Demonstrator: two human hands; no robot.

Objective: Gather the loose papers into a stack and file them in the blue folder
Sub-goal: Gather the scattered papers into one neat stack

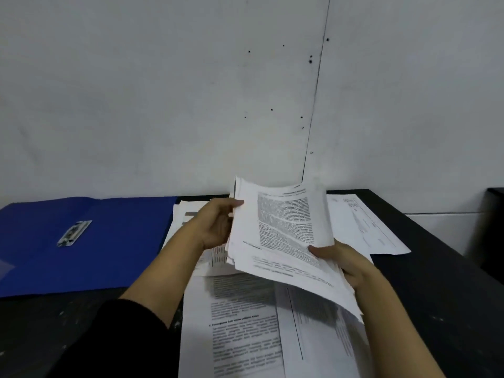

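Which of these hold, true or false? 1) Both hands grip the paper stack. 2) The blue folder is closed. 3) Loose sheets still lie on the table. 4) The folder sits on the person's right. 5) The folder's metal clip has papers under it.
1) True. The left hand and right hand hold the paper stack above the table.
2) False. The blue folder lies open and flat.
3) True. Loose sheets lie on the black table under and behind the stack.
4) False. It lies on the person's left.
5) False. The metal clip sits on the bare blue inner face; no papers are filed.
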